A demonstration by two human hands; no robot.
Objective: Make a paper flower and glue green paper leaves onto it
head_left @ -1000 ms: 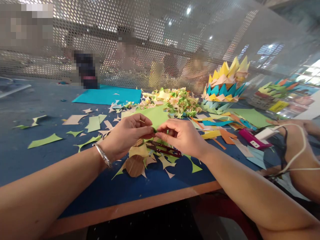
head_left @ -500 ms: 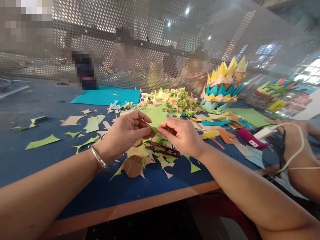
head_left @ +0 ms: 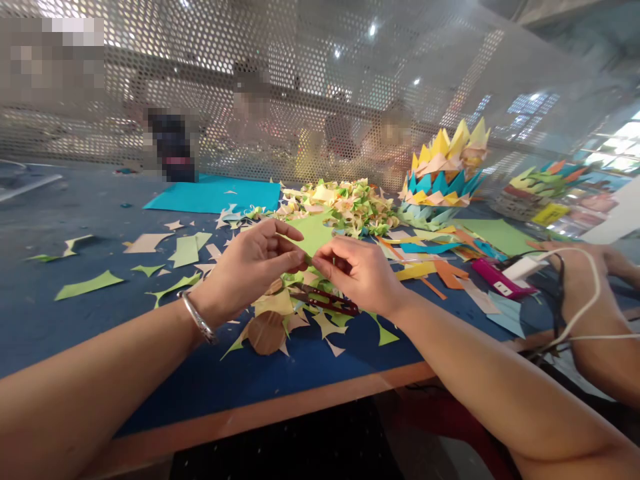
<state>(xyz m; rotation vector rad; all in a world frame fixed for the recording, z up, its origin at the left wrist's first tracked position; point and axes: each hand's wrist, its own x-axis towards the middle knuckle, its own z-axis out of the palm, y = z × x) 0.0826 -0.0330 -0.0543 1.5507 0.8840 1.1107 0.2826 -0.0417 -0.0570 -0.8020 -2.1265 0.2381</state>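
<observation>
My left hand (head_left: pixel 255 263) and my right hand (head_left: pixel 357 270) meet above the table, fingertips pinched on a small piece of green paper (head_left: pixel 307 259). Most of that piece is hidden by the fingers. Just behind them a larger light green paper (head_left: pixel 315 229) leans against or lies by the scrap heap. Below my hands, dark red snips (head_left: pixel 330 300) rest on paper offcuts (head_left: pixel 327 325). A round brown wooden-looking disc (head_left: pixel 267 332) lies in front of my left hand, partly over scraps.
A heap of paper scraps (head_left: pixel 350 203) stands behind my hands, beside a blue sheet (head_left: pixel 215 193). At right are a tiered folded-paper piece (head_left: pixel 445 177), a magenta power strip (head_left: pixel 503 279), white cable (head_left: pixel 595 273) and another person's arm (head_left: pixel 590 300). A perforated metal screen (head_left: pixel 210 87) backs the table.
Both hands keep their pinch at nearly the same place, with only slight finger movement. The whole view has shifted a little.
</observation>
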